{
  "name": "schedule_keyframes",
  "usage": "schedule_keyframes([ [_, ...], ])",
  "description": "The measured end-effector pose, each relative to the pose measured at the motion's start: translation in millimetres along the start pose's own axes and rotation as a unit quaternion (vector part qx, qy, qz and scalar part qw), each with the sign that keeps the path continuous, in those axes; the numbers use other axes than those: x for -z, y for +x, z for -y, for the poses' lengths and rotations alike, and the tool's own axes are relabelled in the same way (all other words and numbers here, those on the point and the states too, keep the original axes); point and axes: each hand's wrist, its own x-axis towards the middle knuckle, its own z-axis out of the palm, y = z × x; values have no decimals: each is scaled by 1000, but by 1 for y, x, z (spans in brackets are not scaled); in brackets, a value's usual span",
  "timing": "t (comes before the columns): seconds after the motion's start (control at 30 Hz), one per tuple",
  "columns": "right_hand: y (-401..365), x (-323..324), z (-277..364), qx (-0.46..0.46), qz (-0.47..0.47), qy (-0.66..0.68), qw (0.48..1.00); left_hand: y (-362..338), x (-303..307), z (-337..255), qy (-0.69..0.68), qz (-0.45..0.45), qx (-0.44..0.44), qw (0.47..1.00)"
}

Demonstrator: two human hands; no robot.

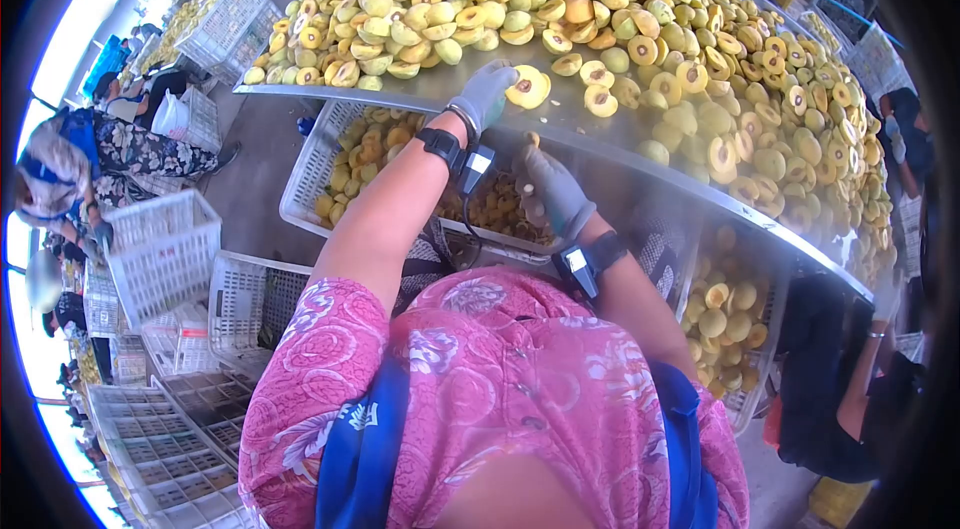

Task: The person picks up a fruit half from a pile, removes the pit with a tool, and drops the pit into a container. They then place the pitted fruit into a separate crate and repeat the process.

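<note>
My left hand (486,97), in a grey glove, reaches over the metal table edge and grips a halved yellow peach (528,87) at its fingertips. Its cut face shows a brown centre. My right hand (556,193), gloved too, is lower and nearer my body, just below the table edge. Its fingers are closed around a small brownish thing (532,139) poking up from them; I cannot tell what it is. Loose peach halves (599,101) lie on the table just right of my left hand, beside a big heap of halves (450,4).
Under the table edge (650,165) sits a white crate (303,179) holding yellow fruit and small brown pieces. Another crate (742,421) of fruit halves stands at my right. Stacked crates (165,254) fill the left side. A person (60,169) is at far left, another (850,379) at right.
</note>
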Motion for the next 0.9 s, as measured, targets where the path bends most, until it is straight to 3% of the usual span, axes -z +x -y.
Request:
schedule_keyframes([
  [0.1,-1,-2,8,35,15,16,999,-36,-16,-11,-162,7,36,986],
  [0.13,-8,-4,16,29,31,33,999,-50,-22,-16,-188,19,49,981],
  [0.27,-15,-18,17,11,110,81,991,-100,-47,-43,-224,-74,86,968],
  [0.3,-16,-22,17,0,125,90,988,-104,-43,-42,-269,-36,89,958],
  [0.37,-5,-22,6,11,93,27,995,-111,-33,-38,-355,38,92,929],
  [0.4,-2,-23,1,17,77,-4,997,-110,-34,-34,-368,1,61,928],
  [0.47,-5,-29,0,54,-4,-113,992,-110,-17,-26,-372,20,49,927],
  [0.63,3,-27,5,186,-86,-388,899,-114,-5,-14,-353,1,-56,934],
  [0.77,4,-32,14,205,-82,-485,846,-123,-3,-22,-362,13,-63,930],
  [0.9,6,-39,20,188,-75,-460,864,-133,-6,-26,-362,4,-75,929],
])
